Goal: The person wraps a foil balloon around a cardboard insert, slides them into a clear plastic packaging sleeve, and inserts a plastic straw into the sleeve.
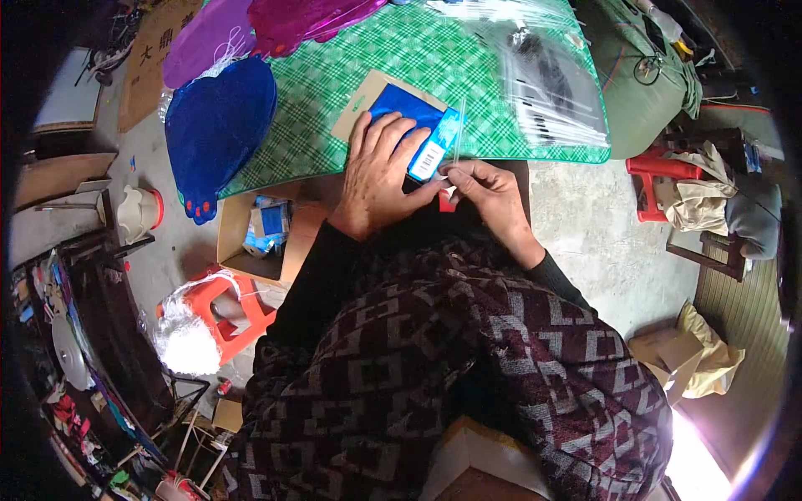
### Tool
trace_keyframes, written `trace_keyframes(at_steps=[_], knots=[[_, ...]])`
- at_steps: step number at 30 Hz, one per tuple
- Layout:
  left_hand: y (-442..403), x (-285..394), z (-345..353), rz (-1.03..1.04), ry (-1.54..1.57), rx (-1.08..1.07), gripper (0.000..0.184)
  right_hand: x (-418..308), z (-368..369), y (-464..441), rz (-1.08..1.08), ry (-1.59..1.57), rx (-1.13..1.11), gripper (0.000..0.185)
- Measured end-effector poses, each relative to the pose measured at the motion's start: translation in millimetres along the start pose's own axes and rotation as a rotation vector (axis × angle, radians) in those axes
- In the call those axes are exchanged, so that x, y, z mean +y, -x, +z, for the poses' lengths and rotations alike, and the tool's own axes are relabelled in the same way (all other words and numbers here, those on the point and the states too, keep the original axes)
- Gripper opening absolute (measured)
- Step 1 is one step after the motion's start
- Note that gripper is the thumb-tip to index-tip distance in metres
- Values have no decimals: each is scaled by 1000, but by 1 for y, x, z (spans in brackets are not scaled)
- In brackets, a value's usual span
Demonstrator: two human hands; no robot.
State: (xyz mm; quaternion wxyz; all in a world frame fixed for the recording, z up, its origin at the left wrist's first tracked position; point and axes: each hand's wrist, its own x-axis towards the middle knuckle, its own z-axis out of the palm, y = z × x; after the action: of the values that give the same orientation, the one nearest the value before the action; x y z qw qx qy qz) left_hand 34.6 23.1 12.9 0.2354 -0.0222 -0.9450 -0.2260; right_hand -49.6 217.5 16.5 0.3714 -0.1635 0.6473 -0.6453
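Observation:
A blue packet (432, 154) with a barcode label lies at the table's near edge, its face partly covered by my left hand (380, 167). That hand rests flat on it, fingers stretched out and a little apart, thumb pointing toward my right hand. Beneath the packet shows a beige card (361, 96). At the packet's near right corner, my right hand (484, 188) pinches a small, thin pale piece between thumb and forefinger; its kind is hard to make out. A clear plastic strip (460, 125) stands up beside the packet, just above my right fingertips.
Clear plastic bags (555, 92) are stacked on the green checked tablecloth (309, 108). Blue (219, 125) and purple foil shapes lie at the left. Below stand a cardboard box (236, 238) with blue packets and a red stool (230, 313); another red stool (647, 184) is at right.

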Motion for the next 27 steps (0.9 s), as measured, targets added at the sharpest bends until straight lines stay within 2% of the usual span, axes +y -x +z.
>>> trace_keyframes(at_steps=[5, 10, 14, 19, 27], knots=[[0, 8, -9, 2, 26, -35, 76, 3, 0, 0, 26, -56, -7, 17], [3, 5, -8, 12, 98, -46, 75, -5, 5, 2, -38, -17, 20, 14], [-5, 11, -31, -17, 227, -30, 69, -18, 13, 1, -328, 32, 19, 12], [-7, 9, -27, -110, 410, 114, 64, -31, 18, -6, -470, 138, -41, 13], [-7, 13, -37, -93, 276, 30, 61, -19, 18, -4, -414, 137, -3, 12]])
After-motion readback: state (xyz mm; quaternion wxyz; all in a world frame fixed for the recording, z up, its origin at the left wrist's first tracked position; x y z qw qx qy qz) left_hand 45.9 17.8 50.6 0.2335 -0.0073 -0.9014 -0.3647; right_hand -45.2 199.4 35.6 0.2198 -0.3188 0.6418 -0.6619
